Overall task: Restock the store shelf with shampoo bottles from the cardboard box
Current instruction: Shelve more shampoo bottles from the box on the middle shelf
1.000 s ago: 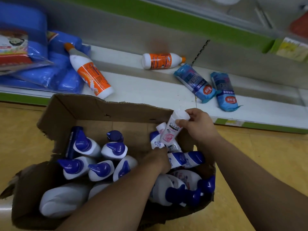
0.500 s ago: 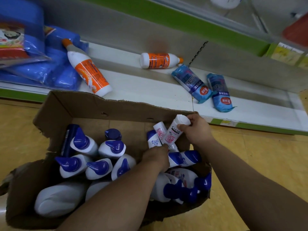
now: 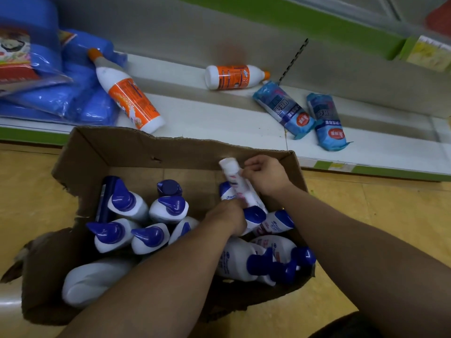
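Observation:
An open cardboard box (image 3: 136,152) stands on the floor below the white bottom shelf (image 3: 219,123). Several white shampoo bottles with blue caps (image 3: 168,206) fill it, some upright, some lying. My right hand (image 3: 266,176) pinches a slim white bottle with a pink label (image 3: 229,169), which leans inside the box near its far right corner. My left hand (image 3: 228,215) reaches down among the bottles, its fingers curled around a lying blue-capped bottle (image 3: 255,215). The fingertips are hidden.
On the shelf lie two white bottles with orange labels (image 3: 129,98) (image 3: 231,76) and two blue wrapped packs (image 3: 285,108) (image 3: 327,120). Blue plastic-wrapped packages (image 3: 48,93) are piled at the shelf's left end. Yellow floor tiles (image 3: 366,215) surround the box.
My right hand has lowered the slim white bottle into the box and tilted it more to the left. My left hand has stayed among the bottles.

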`<state>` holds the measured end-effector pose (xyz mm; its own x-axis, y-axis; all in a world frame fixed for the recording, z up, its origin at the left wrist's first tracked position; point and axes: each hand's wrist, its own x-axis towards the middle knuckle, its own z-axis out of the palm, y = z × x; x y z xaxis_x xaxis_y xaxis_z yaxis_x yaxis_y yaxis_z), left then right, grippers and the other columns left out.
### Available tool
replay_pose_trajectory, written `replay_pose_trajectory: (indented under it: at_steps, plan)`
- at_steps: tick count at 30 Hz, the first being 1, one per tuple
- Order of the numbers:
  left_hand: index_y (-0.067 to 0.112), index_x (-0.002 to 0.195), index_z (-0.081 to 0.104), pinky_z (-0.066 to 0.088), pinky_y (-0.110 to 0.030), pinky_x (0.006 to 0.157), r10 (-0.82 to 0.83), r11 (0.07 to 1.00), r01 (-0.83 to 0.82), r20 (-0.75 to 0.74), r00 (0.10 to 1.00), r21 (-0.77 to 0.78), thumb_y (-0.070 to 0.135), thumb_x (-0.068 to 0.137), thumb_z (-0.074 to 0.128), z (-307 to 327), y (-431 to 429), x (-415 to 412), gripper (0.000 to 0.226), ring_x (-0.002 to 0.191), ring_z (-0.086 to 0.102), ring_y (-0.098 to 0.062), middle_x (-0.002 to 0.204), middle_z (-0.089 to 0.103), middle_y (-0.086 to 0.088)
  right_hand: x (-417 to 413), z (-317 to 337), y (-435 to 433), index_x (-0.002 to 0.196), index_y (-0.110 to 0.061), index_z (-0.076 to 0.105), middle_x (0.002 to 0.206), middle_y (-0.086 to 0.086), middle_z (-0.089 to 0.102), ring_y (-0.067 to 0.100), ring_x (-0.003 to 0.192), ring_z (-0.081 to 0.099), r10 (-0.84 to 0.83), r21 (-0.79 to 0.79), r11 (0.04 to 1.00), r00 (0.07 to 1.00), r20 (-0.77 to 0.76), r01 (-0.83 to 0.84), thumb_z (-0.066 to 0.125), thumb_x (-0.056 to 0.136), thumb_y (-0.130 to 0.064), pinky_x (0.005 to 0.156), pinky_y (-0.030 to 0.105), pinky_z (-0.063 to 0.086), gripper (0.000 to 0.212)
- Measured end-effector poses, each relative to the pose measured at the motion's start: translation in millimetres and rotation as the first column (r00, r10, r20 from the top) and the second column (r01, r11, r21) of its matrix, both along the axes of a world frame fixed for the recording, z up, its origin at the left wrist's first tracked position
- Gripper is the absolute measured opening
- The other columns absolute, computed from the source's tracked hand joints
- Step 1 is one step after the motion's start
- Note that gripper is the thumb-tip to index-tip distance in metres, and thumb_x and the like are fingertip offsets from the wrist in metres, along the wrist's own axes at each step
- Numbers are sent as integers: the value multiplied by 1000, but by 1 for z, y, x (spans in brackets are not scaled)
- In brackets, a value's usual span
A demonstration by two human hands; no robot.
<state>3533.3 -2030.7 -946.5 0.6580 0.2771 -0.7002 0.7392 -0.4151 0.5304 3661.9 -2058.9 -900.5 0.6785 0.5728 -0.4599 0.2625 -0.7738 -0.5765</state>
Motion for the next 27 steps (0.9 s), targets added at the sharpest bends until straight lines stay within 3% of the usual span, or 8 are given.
replay_pose_trajectory:
  at_steps: [5, 8, 11, 17, 19, 23, 27]
  plan:
    - [28, 144, 41, 53, -41, 90, 31, 999, -33, -67, 997, -22, 20, 91, 63, 6, 19, 8, 57, 110, 59, -29, 134, 56, -10, -5, -12, -2, 106, -18, 73, 101, 1, 71, 15, 95, 64, 73, -127, 989, 997, -12, -74, 70, 90, -29, 73, 22, 49, 20]
    - [25, 133, 51, 52, -38, 87, 113, 992, -112, -14, 994, 66, 20, 87, 66, 11, 31, 9, 49, 109, 59, -28, 128, 60, -7, -1, -17, -7, 102, -9, 70, 96, 9, 69, 16, 76, 62, 64, -255, 965, 998, 24, -56, 56, 97, -20, 57, 22, 44, 18]
    - [24, 126, 56, 54, -37, 85, 138, 983, -130, -48, 989, 133, 16, 83, 67, 12, 38, 7, 45, 103, 61, -27, 119, 63, -6, 0, -25, -15, 95, -7, 60, 81, 7, 59, 13, 66, 55, 89, -423, 904, 995, 48, -60, 59, 95, -16, 52, 21, 38, 9]
    - [17, 135, 47, 46, -36, 76, 183, 970, -158, -125, 975, 184, 16, 82, 71, 14, 42, 9, 58, 113, 58, -30, 127, 59, -10, -17, -59, -23, 120, -7, 57, 103, 9, 61, 19, 83, 60, 296, -590, 764, 954, -40, -261, 68, 88, -31, 60, 27, 48, 42]
    - [16, 135, 46, 47, -36, 72, 203, 966, -176, -140, 969, 187, 14, 81, 70, 16, 45, 11, 59, 111, 59, -30, 127, 58, -10, -25, -71, -24, 136, -11, 50, 117, 11, 61, 22, 96, 61, 363, -616, 719, 930, -61, -321, 69, 86, -35, 72, 31, 52, 59]
    - [14, 133, 48, 52, -42, 91, 216, 965, -182, -175, 961, 190, 15, 80, 69, 14, 52, 8, 57, 115, 57, -32, 128, 59, -11, -33, -85, -25, 140, -6, 44, 132, 13, 58, 27, 121, 56, 365, -628, 702, 927, -89, -337, 71, 87, -39, 99, 37, 51, 68]
    - [14, 135, 47, 52, -43, 95, 194, 970, -157, -200, 960, 188, 13, 81, 68, 9, 55, 7, 58, 116, 57, -32, 129, 58, -12, -33, -92, -25, 136, -7, 49, 129, 13, 59, 27, 119, 57, 323, -607, 737, 944, -71, -297, 74, 82, -43, 95, 35, 50, 69]
